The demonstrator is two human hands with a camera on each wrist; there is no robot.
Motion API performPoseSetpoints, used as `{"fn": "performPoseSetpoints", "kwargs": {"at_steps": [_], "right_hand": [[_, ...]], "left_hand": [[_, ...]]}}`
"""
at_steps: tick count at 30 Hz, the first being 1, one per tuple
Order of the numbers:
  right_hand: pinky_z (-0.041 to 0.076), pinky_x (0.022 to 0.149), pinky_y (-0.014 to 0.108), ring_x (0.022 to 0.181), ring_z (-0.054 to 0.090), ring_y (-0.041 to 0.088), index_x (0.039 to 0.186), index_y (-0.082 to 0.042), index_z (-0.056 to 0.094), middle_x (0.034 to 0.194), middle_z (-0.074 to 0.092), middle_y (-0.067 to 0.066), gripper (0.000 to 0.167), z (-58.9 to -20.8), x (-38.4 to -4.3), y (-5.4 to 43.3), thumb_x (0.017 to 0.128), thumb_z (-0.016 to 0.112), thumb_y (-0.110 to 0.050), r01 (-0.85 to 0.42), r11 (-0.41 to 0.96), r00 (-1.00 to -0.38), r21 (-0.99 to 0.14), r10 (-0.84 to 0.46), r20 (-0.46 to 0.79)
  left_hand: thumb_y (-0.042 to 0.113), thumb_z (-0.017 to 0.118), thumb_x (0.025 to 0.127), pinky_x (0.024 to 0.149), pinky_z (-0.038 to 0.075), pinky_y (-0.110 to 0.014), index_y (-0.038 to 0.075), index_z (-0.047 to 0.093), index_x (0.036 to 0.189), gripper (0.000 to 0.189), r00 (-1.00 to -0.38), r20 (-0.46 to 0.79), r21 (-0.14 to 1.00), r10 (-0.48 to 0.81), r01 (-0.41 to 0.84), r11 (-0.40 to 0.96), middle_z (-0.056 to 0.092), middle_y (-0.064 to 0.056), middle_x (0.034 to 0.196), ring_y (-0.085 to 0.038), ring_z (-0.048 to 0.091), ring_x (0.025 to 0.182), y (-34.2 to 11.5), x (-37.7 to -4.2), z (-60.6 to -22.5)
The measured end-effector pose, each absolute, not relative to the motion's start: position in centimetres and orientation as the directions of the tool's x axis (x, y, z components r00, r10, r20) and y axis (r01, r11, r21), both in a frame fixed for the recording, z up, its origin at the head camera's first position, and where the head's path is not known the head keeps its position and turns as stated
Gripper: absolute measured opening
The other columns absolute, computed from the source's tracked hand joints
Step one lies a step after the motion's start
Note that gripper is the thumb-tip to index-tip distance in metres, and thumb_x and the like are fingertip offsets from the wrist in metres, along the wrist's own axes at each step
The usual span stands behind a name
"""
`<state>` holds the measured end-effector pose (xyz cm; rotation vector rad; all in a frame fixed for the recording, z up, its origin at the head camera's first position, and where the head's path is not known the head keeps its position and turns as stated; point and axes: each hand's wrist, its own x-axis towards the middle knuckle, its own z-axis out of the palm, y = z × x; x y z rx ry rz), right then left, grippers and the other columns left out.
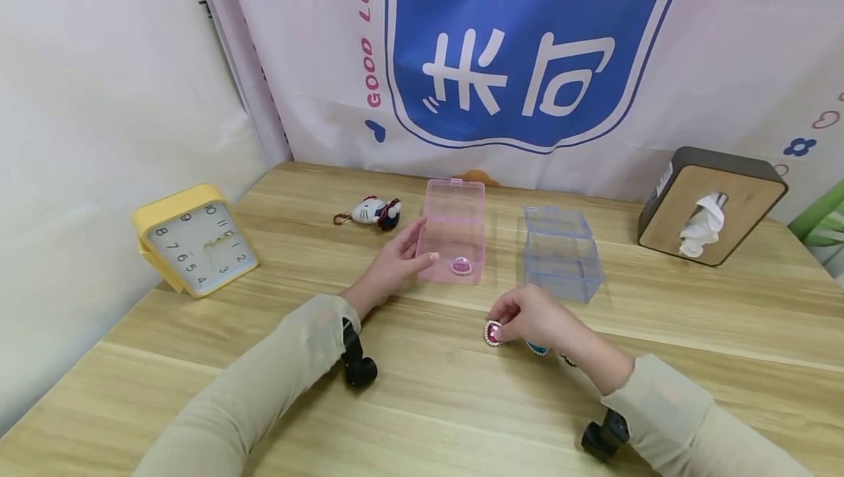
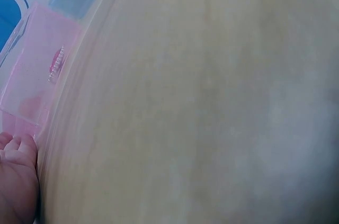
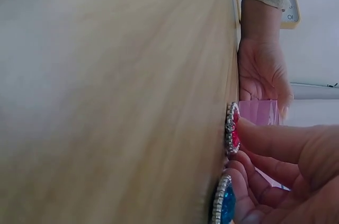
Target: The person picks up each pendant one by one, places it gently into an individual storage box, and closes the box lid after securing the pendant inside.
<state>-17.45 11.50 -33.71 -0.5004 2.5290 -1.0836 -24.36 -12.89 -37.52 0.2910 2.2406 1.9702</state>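
My right hand (image 1: 537, 318) pinches a red gem (image 1: 491, 333) with a sparkling beaded rim between thumb and fingers, low at the tabletop. A blue gem (image 3: 226, 200) with a similar rim lies beside those fingers in the right wrist view. Partly hidden under the wrist is another rimmed gem (image 1: 569, 360). My left hand (image 1: 393, 264) rests against the left side of an opened pink transparent box (image 1: 451, 239), thumb extended over its near left part. Inside that box lies a pink-purple gem (image 1: 461, 266). To its right stands an opened blue transparent box (image 1: 561, 266).
A yellow clock (image 1: 198, 240) stands at the left of the wooden table (image 1: 422, 418). A white cat-like plush keychain (image 1: 371, 212) lies behind the left hand. At the back right is a tissue box (image 1: 712, 206), and a printed cloth (image 1: 527, 37) hangs behind the table.
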Motion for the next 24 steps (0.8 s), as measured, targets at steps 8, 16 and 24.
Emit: {"fn": "performPoseSetpoints", "kwargs": {"at_steps": [8,16,24], "right_hand": [[0.046,0.059,0.023,0.069,0.051,0.012,0.086,-0.003,0.070,0.072,0.061,0.000,0.013,-33.55,-17.29,11.25,0.073,0.073,-0.001,-0.126,0.668,-0.887,-0.734,-0.407,-0.218],[0.045,0.060,0.024,0.070,0.050,0.014,0.082,-0.003,0.066,0.073,0.058,0.002,0.013,-33.62,-17.58,11.07,0.072,0.074,-0.003,-0.089,0.692,-0.889,-0.717,-0.380,-0.257],[0.044,0.055,0.024,0.064,0.050,0.014,0.074,-0.004,0.063,0.069,0.060,0.002,0.014,-33.41,-17.78,11.38,0.067,0.075,-0.004,-0.052,0.685,-0.888,-0.727,-0.365,-0.280]], "left_hand": [[0.009,0.065,0.085,0.112,0.027,-0.027,0.018,0.022,0.148,0.077,-0.973,0.013,0.993,0.230,0.041,0.115,0.016,-0.003,0.155,-0.019,0.021,0.140,-12.72,-24.25,-37.40],[0.009,0.065,0.085,0.112,0.026,-0.027,0.019,0.022,0.148,0.077,-0.972,0.011,0.992,0.234,0.040,0.118,0.015,-0.002,0.155,-0.019,0.020,0.140,-12.79,-24.18,-37.41],[0.010,0.066,0.085,0.111,0.029,-0.028,0.020,0.023,0.148,0.077,-0.973,0.014,0.991,0.229,0.045,0.129,0.017,-0.004,0.154,-0.020,0.023,0.139,-12.74,-24.15,-37.28]]}}
